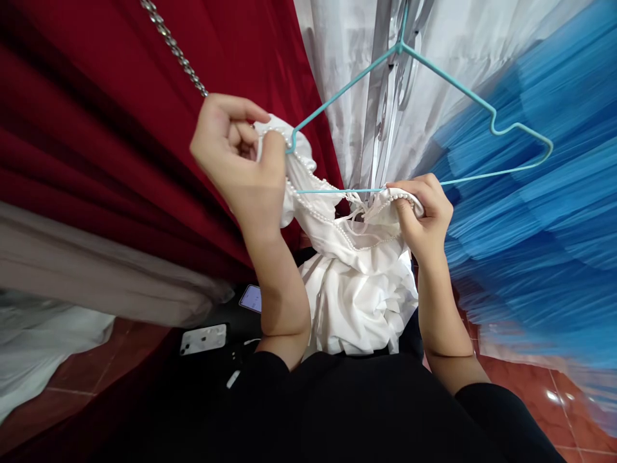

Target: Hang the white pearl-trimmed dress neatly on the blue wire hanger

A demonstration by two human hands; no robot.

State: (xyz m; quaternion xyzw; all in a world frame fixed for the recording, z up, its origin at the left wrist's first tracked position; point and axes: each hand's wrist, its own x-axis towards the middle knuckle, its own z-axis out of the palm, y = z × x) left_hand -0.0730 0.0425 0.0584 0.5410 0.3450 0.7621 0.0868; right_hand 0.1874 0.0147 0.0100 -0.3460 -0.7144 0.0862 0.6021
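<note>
Our left hand (pixel 241 154) pinches one shoulder of a white dress (pixel 357 296) at the left end of a teal hanger (pixel 446 75); our right hand (pixel 429 215) grips its other beaded edge by the lower bar. Red cloth (pixel 231 45) hangs left, blue tulle (pixel 544 193) right; two phones (pixel 204 339) lie lower left.

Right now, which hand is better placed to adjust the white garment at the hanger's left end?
Probably the left hand: it pinches the pearl-trimmed garment beside that end of the turquoise hanger. The right hand grips the garment farther away.
</note>
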